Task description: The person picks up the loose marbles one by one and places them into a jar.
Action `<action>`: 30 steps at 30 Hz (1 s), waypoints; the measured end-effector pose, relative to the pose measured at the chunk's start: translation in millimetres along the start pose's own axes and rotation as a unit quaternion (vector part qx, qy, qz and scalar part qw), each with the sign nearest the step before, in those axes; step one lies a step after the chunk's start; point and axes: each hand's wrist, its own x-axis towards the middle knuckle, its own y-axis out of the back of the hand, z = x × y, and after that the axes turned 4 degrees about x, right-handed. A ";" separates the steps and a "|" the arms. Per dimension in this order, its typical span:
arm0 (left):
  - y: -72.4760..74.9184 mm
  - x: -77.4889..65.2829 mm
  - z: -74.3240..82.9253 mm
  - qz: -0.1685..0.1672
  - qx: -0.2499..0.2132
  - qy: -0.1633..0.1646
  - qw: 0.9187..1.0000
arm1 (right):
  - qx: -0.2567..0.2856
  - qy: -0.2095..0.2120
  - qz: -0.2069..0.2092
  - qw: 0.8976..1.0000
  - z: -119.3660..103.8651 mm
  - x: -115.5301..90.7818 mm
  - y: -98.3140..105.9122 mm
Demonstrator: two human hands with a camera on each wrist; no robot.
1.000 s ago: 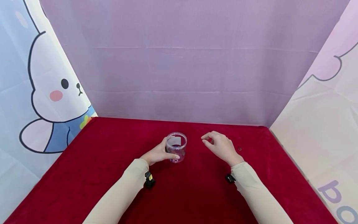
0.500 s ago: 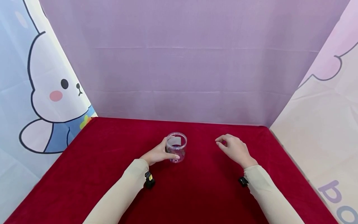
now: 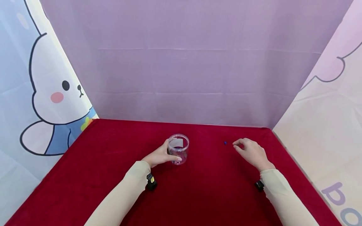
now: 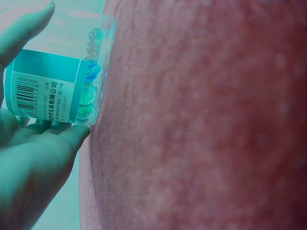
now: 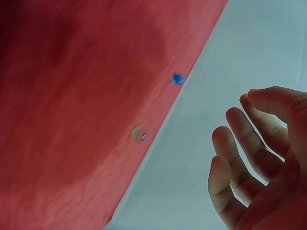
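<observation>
In the head view my left hand (image 3: 161,154) grips a clear plastic jar (image 3: 183,154) round its side, thumb across the front. The jar stands upright with its mouth uncovered. Up close, the left wrist view shows a barcode label (image 4: 45,91) and several glass marbles (image 4: 88,96) at the jar's bottom. My right hand (image 3: 251,153) hovers over the cloth, fingers loosely bent and holding nothing. Just left of its fingertips lies a blue marble (image 3: 225,142). A clear, yellowish marble (image 5: 138,133) also lies on the cloth in the right wrist view; the head view hides it.
A red cloth (image 3: 198,194) covers the table. Behind it hangs a plain purple curtain (image 3: 181,78), with a printed cartoon panel (image 3: 56,94) on the left and a pale one (image 3: 328,131) on the right.
My right hand has moved rightward, away from the jar. The blue marble now shows, while a small clear marble seen earlier on the right is covered. My left hand and the jar stay put.
</observation>
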 end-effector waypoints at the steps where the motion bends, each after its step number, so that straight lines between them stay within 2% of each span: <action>1: -0.1 -0.3 0.3 0.000 0.000 0.001 1.000 | -0.001 -0.005 -0.003 1.000 2.7 -0.6 1.1; 16: -1.0 -1.0 0.1 0.002 0.006 0.003 1.000 | -0.010 -0.062 -0.038 0.997 32.3 -0.2 7.9; 30: -0.1 -1.1 0.9 -0.001 0.008 0.001 1.000 | -0.016 -0.095 -0.080 0.992 36.9 2.6 0.6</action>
